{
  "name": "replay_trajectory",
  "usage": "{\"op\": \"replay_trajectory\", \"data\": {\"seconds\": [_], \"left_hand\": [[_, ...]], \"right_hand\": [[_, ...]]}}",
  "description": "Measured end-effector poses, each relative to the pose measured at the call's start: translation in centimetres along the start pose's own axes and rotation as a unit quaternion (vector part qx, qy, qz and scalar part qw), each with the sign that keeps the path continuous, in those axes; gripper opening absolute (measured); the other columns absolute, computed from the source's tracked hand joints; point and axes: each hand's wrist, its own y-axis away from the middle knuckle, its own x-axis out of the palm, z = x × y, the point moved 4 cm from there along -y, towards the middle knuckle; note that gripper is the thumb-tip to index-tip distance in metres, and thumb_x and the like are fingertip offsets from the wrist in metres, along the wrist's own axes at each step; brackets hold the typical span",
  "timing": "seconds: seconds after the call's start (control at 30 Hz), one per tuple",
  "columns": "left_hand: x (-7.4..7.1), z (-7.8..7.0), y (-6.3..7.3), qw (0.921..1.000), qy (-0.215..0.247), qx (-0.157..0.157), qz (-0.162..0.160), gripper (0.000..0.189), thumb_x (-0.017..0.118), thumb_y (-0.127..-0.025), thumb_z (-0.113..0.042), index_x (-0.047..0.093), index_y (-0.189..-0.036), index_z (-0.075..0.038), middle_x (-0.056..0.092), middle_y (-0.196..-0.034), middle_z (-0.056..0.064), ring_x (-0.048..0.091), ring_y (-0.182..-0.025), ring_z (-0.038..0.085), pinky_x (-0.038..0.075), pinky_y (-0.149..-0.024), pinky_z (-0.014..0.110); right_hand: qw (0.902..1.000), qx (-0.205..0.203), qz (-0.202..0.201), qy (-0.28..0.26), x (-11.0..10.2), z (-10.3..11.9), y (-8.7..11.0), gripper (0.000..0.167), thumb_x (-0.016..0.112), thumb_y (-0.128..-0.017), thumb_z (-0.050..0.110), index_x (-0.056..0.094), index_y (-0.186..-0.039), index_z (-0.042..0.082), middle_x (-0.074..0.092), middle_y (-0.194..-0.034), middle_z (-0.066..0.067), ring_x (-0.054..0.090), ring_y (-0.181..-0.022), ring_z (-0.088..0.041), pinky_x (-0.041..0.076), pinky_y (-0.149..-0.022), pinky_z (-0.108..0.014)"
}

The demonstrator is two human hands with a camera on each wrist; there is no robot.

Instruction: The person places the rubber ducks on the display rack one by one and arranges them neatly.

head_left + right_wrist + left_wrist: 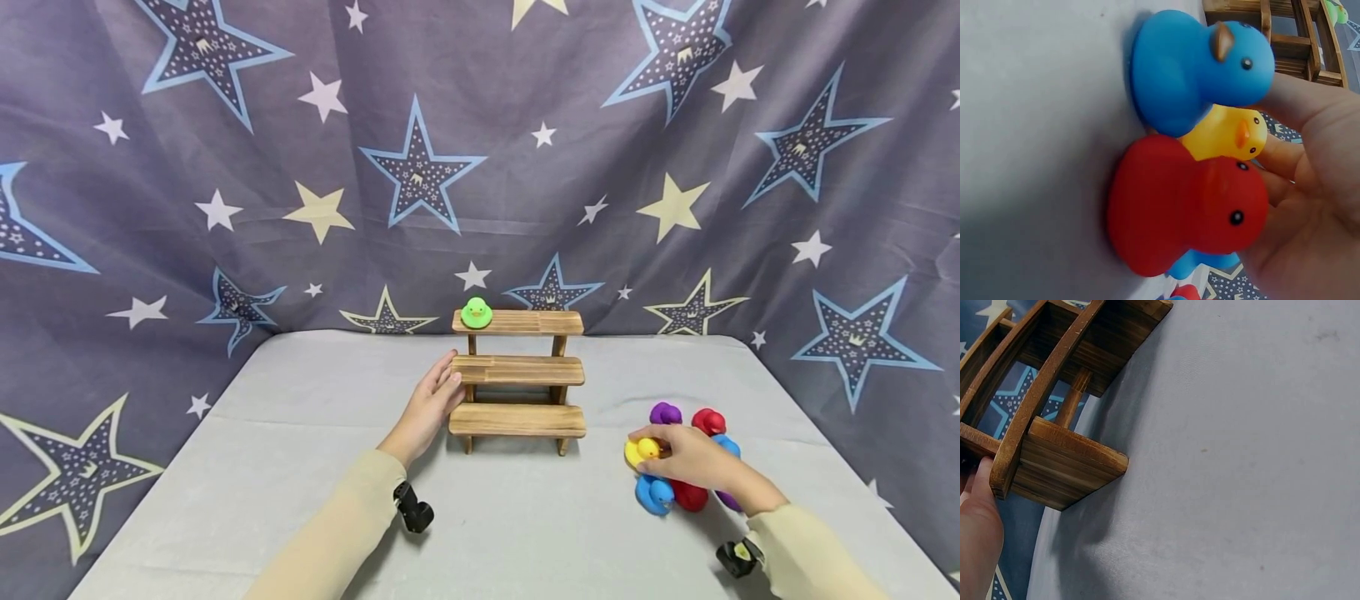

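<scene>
A three-tier wooden display stand [517, 421] stands on the cloth-covered table. At its left side, my left hand [431, 406] holds the end of the middle shelf [525, 370], thumb in front; the left wrist view shows the thumb [984, 487] against the wood, other fingers mostly hidden. A green rubber duck [476, 312] sits on the left end of the top shelf. Off to the right, my right hand [693, 457] grips a yellow rubber duck [642, 452] between thumb and fingers. Beside it are a blue duck [1169, 72] and a red duck [1154, 206].
Around the right hand lie more ducks: a purple one [665, 414], a red one [708, 422], a blue one [727, 446] and another purple one [728, 500] partly covered by the wrist. A star-patterned grey curtain [480, 67] hangs behind the table [315, 400].
</scene>
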Motion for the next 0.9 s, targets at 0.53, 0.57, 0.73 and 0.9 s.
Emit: {"op": "replay_trajectory", "data": {"seconds": [0.53,0.57,0.73,0.9], "left_hand": [[-0.14,0.14,-0.04,1.0000,0.003,0.004,-0.001,0.057,0.045,-0.108,-0.014,0.023,-0.160,-0.009,0.019,-0.163,0.021,0.027,-0.147,0.033,0.035,-0.117,0.040],[-0.15,0.15,-0.03,1.0000,0.003,0.003,-0.001,0.057,0.045,-0.108,-0.014,0.023,-0.160,-0.009,0.019,-0.163,0.021,0.028,-0.147,0.033,0.035,-0.117,0.040],[-0.12,0.14,-0.04,1.0000,0.002,0.004,0.001,0.057,0.045,-0.108,-0.014,0.023,-0.160,-0.009,0.019,-0.162,0.022,0.028,-0.146,0.033,0.035,-0.117,0.040],[-0.11,0.18,-0.05,1.0000,0.003,0.002,-0.002,0.057,0.046,-0.108,-0.014,0.024,-0.160,-0.010,0.020,-0.162,0.021,0.030,-0.146,0.033,0.036,-0.116,0.038]], "right_hand": [[0.9997,0.023,-0.010,-0.003,0.06,0.16,-0.24,0.043,0.082,-0.082,0.022,0.069,-0.119,0.003,0.068,-0.101,-0.001,0.058,-0.087,-0.017,0.056,-0.075,-0.030],[0.9997,0.022,-0.010,-0.001,0.07,0.17,-0.24,0.043,0.082,-0.082,0.022,0.069,-0.119,0.003,0.068,-0.101,-0.001,0.058,-0.087,-0.017,0.056,-0.075,-0.030],[0.9997,0.019,-0.013,0.004,0.07,0.23,-0.20,0.043,0.082,-0.082,0.022,0.070,-0.119,0.004,0.068,-0.101,0.000,0.058,-0.088,-0.017,0.057,-0.076,-0.030],[0.9997,0.016,-0.015,0.006,0.02,0.39,-0.15,0.043,0.083,-0.082,0.022,0.070,-0.118,0.003,0.068,-0.100,0.000,0.059,-0.087,-0.017,0.057,-0.075,-0.029]]}}
